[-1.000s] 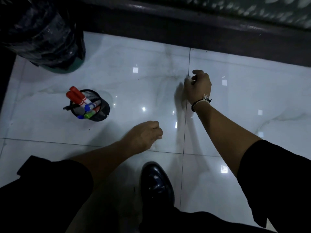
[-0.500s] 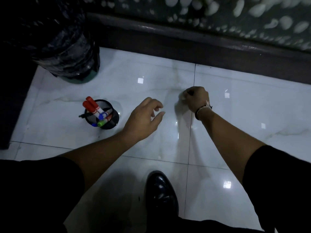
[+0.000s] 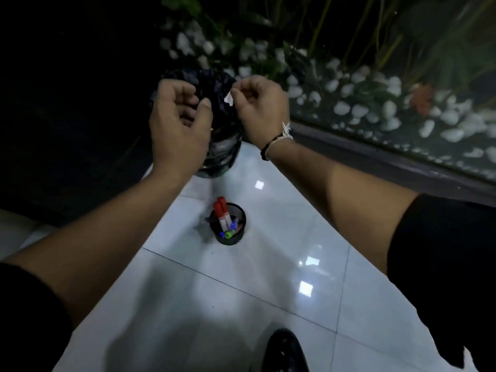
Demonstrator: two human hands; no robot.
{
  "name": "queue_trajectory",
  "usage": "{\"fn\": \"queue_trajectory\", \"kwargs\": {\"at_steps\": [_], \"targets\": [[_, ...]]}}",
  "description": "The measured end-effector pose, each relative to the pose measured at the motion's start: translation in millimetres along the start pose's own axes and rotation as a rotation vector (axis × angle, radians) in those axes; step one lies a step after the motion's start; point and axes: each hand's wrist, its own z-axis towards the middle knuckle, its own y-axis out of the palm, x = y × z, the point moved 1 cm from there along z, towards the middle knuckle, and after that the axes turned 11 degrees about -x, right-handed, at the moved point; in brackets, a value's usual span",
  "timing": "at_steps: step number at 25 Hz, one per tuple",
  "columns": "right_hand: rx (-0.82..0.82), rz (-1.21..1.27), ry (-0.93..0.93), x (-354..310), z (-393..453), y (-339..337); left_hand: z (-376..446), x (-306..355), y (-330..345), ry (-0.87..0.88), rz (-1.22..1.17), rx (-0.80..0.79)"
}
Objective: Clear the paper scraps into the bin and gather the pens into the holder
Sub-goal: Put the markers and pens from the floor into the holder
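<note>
A bin [image 3: 220, 146] lined with a black bag stands at the far edge of the white tiled floor. Both hands are raised over its mouth. My right hand [image 3: 261, 108] pinches a small white paper scrap [image 3: 229, 98] between its fingertips, above the bag. My left hand [image 3: 180, 122] hovers beside it with fingers curled and apart, palm toward me, nothing visible in it. Nearer to me, a black mesh pen holder [image 3: 230, 224] sits on the floor with red, blue and green markers standing in it.
A dark ledge [image 3: 375, 154] runs along the floor's far side, with white pebbles [image 3: 389, 111] and plants behind it. To the left the area is dark. My black shoe [image 3: 284, 353] is at the bottom of the view.
Both hands lifted off the floor and swung left to the bin. The right hand, which closed on something on the floor, now holds a scrap over the bag. The view turned toward the bin.
</note>
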Motion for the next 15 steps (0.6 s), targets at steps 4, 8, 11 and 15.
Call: {"fn": "queue_trajectory", "kwargs": {"at_steps": [4, 8, 11, 15], "targets": [[-0.183, -0.283, 0.031, -22.0, 34.4, 40.1, 34.8, -17.2, -31.6, -0.206, -0.004, -0.024], [-0.197, -0.11, 0.041, -17.9, -1.7, 40.8, 33.4, -25.4, -40.0, -0.298, -0.049, -0.088], [-0.214, 0.085, 0.099, 13.7, -73.2, 26.8, 13.0, -27.7, -45.7, -0.305, -0.064, -0.153], [-0.619, -0.035, 0.273, 71.3, -170.7, 40.5, -29.3, -43.9, -41.2, -0.341, -0.073, -0.155]]}}
